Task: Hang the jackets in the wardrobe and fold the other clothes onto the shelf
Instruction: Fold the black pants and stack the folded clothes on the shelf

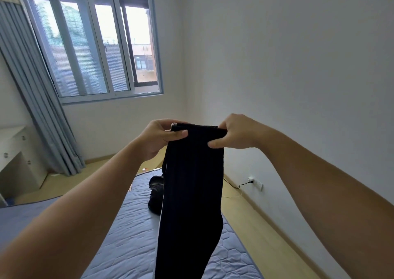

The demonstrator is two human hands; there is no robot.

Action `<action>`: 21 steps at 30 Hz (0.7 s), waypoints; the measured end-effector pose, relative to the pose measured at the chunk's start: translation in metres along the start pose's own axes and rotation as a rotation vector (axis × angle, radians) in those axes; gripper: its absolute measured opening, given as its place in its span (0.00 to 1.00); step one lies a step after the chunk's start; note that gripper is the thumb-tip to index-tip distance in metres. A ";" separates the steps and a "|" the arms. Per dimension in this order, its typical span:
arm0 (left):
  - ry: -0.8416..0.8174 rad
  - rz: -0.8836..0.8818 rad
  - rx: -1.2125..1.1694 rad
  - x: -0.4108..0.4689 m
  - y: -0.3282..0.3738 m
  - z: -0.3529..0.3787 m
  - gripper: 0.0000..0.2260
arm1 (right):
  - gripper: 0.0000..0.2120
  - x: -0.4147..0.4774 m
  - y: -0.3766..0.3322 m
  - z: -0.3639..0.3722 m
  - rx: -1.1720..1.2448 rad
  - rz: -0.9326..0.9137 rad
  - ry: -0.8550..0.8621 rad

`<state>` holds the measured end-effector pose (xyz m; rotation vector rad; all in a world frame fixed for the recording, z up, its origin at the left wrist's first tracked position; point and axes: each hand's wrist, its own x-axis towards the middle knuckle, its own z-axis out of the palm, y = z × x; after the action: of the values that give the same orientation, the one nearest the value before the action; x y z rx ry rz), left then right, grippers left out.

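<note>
Both arms are stretched forward and raised in front of the body, with the forearms coming in from the lower corners. The left hand (157, 137) pinches the top left corner of a black garment (191, 193): the thumb lies flat across the front of the cloth and the other fingers are curled behind it. The right hand (236, 133) grips the top right corner in the same way, thumb in front and fingers curled over the upper edge. The garment hangs straight down between the two hands, in the air above a blue-grey quilted mattress (132, 236). Its lower end is cut off by the bottom edge of the view, so I cannot tell if it touches the mattress, or what kind of clothing it is. Behind it, partly hidden, a dark heap (156, 193) lies on the mattress; its shape is hard to make out. A wall socket (254, 181) is seen low on the right wall.
</note>
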<state>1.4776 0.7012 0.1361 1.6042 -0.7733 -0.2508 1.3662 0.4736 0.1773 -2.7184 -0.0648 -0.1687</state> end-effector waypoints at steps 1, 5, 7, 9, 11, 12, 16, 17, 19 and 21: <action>0.000 0.009 -0.006 0.000 -0.001 -0.001 0.14 | 0.12 0.001 0.000 0.000 0.019 0.006 0.014; 0.058 0.024 -0.031 0.000 -0.005 -0.001 0.15 | 0.12 0.002 -0.002 0.002 -0.043 0.013 0.072; 0.079 0.022 -0.046 0.000 -0.006 -0.002 0.15 | 0.13 0.004 -0.002 0.001 -0.092 0.010 0.119; 0.096 0.018 -0.076 0.000 -0.006 -0.004 0.15 | 0.14 0.008 -0.004 0.003 -0.184 -0.013 0.199; 0.112 0.018 -0.074 0.001 -0.005 -0.004 0.14 | 0.14 0.010 -0.005 0.004 -0.203 -0.017 0.214; 0.116 0.018 -0.064 0.001 -0.005 -0.003 0.13 | 0.14 0.010 -0.005 0.005 -0.180 -0.009 0.200; 0.085 0.024 -0.070 0.000 -0.006 0.005 0.21 | 0.11 0.005 0.002 0.004 -0.011 0.027 0.168; 0.072 0.017 -0.066 0.001 -0.008 0.005 0.26 | 0.11 0.004 0.004 0.004 0.032 0.044 0.153; 0.026 -0.016 -0.027 0.001 -0.010 0.004 0.31 | 0.13 0.001 0.009 0.006 0.074 0.070 0.149; -0.023 -0.070 0.043 0.003 -0.010 0.003 0.26 | 0.12 -0.002 0.012 0.007 0.129 0.082 0.109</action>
<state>1.4819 0.6971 0.1266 1.6732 -0.7459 -0.3053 1.3654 0.4652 0.1660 -2.5730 0.0646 -0.2783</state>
